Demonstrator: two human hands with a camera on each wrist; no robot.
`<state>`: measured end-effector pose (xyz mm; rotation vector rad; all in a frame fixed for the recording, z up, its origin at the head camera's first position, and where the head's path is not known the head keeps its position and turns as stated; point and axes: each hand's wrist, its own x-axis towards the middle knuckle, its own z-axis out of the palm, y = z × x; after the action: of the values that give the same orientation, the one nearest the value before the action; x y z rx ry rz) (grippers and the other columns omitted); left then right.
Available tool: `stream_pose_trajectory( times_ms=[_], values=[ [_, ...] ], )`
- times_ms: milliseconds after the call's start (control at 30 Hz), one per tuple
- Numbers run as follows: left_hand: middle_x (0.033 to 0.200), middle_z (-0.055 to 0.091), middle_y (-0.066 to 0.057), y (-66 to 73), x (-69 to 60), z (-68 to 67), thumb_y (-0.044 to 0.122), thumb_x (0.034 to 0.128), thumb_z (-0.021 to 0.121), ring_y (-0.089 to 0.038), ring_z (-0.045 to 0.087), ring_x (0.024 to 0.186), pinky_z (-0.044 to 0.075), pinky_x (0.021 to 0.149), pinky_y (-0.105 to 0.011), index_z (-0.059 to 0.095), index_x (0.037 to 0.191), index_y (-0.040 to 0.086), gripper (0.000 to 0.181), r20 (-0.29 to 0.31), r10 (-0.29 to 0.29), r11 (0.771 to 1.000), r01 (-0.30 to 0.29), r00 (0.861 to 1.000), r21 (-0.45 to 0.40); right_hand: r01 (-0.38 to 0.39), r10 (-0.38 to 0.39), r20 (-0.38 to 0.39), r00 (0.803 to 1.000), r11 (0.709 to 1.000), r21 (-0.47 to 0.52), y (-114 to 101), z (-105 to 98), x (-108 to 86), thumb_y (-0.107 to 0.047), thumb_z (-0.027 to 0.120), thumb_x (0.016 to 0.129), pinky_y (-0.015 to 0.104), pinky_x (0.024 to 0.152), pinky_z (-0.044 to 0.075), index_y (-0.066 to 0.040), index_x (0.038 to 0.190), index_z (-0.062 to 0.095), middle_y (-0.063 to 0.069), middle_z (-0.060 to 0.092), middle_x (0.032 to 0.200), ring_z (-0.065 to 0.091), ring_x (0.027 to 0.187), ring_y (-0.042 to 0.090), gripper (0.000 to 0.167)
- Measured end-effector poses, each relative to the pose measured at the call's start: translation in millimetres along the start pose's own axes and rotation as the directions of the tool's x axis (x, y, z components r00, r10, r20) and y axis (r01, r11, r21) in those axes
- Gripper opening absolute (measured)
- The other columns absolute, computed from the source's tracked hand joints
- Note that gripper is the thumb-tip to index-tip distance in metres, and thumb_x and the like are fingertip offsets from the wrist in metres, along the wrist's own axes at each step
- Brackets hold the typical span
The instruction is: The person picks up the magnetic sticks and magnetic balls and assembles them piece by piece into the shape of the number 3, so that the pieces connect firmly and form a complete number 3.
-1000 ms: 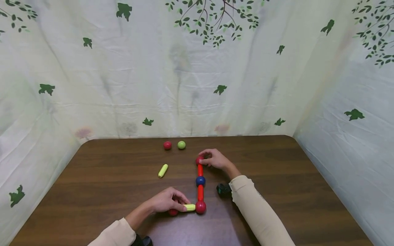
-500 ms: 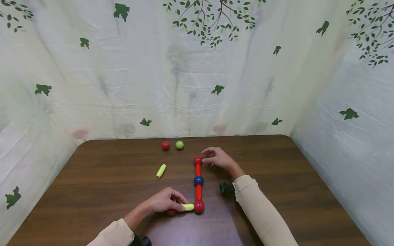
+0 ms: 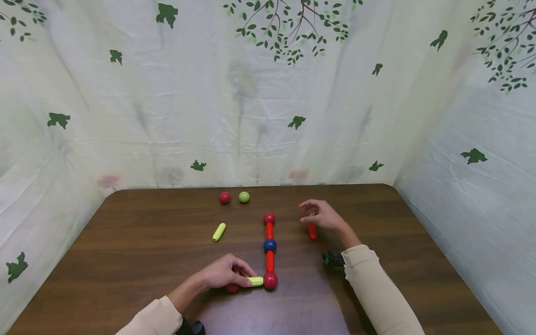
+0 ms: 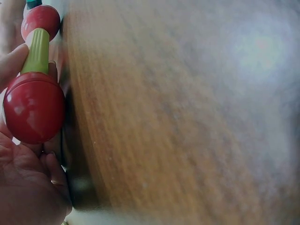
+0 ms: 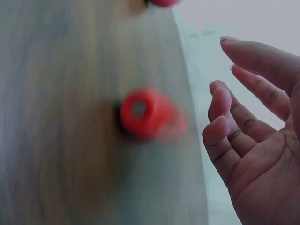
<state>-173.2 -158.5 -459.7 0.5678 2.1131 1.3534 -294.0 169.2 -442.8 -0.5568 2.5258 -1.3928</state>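
My left hand point(image 3: 229, 272) pinches a yellow-green rod point(image 3: 256, 281) between thumb and fingers. One end of that rod meets a large red ball point(image 3: 270, 281); a second red ball point(image 4: 35, 108) sits at its other end, partly under the palm. From the corner ball a straight line runs away from me: a red rod point(image 3: 270, 262), a blue ball point(image 3: 270, 245), another red rod and a red ball point(image 3: 269, 218). Over on the right, my right hand point(image 3: 324, 216) hovers with loosely bent fingers and holds nothing. Just below its fingers a loose red rod point(image 3: 312, 231) lies on the table.
At the back of the brown table point(image 3: 146, 223) rest a loose red ball point(image 3: 224, 197) and a green ball point(image 3: 244, 197). A loose yellow-green rod point(image 3: 219, 232) lies left of the line. A patterned cloth point(image 3: 188, 116) hangs behind the table.
My right hand has let go of the far red ball and moved right, over to the loose red rod, which has come into sight. My left hand keeps its pinch and place.
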Motion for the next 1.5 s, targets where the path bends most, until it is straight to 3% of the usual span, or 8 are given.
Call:
stream_pose_trajectory(
  times_ms=[267, 533, 800, 1200, 1500],
  values=[
    [0.078, 0.065, 0.002, 0.0, -1.0, -0.6, 0.009, 0.0825, 0.074, -0.008, 0.053, 0.07, 0.04, 0.059, -0.019, 0.074, 0.099, 0.002, 0.018, 0.003, 0.013, 1.0, -0.013, 1.0, -0.004, -0.079, 0.078, 0.036, 0.996, 0.997, 0.014, 14.4, -10.2, -11.7, -0.005, 0.075, 0.082, 0.029, 0.054, 0.041, 0.005, 0.122, 0.057, 0.016, 0.056, 0.1, 0.049, 0.065, 0.019, 0.045],
    [0.077, 0.064, 0.002, 0.5, -2.1, -0.5, 0.009, 0.0822, 0.074, -0.008, 0.053, 0.069, 0.039, 0.058, -0.019, 0.074, 0.099, 0.001, 0.018, 0.004, 0.017, 1.0, -0.017, 1.0, -0.011, -0.126, 0.125, 0.084, 0.989, 0.992, 0.004, 16.7, -10.4, -16.2, -0.007, 0.078, 0.079, 0.029, 0.054, 0.039, 0.002, 0.118, 0.061, 0.007, 0.051, 0.084, 0.044, 0.064, 0.019, 0.043],
    [0.078, 0.065, 0.001, -0.1, -1.6, 0.7, 0.01, 0.0821, 0.074, -0.009, 0.053, 0.07, 0.039, 0.058, -0.02, 0.074, 0.098, 0.003, 0.017, -0.001, 0.012, 1.0, -0.012, 1.0, -0.003, -0.095, 0.105, 0.104, 0.989, 0.991, -0.092, 22.2, -6.2, -17.3, -0.015, 0.078, 0.081, 0.03, 0.058, 0.043, 0.0, 0.113, 0.062, 0.005, 0.056, 0.075, 0.049, 0.063, 0.017, 0.039],
    [0.08, 0.064, 0.001, 1.5, -0.2, 0.0, 0.009, 0.0829, 0.074, -0.012, 0.053, 0.073, 0.04, 0.061, -0.021, 0.074, 0.099, 0.003, 0.017, 0.008, 0.006, 1.0, -0.006, 1.0, -0.007, -0.098, 0.107, 0.052, 0.993, 0.982, -0.162, 19.4, -2.3, -16.7, -0.004, 0.074, 0.079, 0.03, 0.063, 0.046, -0.002, 0.1, 0.066, 0.003, 0.06, 0.079, 0.054, 0.07, 0.016, 0.022],
    [0.081, 0.065, 0.0, 2.5, -0.2, -0.1, 0.009, 0.0829, 0.074, -0.012, 0.054, 0.074, 0.04, 0.062, -0.021, 0.074, 0.099, 0.003, 0.017, 0.006, 0.007, 1.0, -0.007, 1.0, -0.008, -0.092, 0.095, 0.023, 0.995, 0.989, -0.115, 20.7, -2.4, -15.7, -0.002, 0.071, 0.081, 0.03, 0.06, 0.048, -0.001, 0.1, 0.066, 0.004, 0.063, 0.079, 0.056, 0.069, 0.016, 0.019]
  ],
)
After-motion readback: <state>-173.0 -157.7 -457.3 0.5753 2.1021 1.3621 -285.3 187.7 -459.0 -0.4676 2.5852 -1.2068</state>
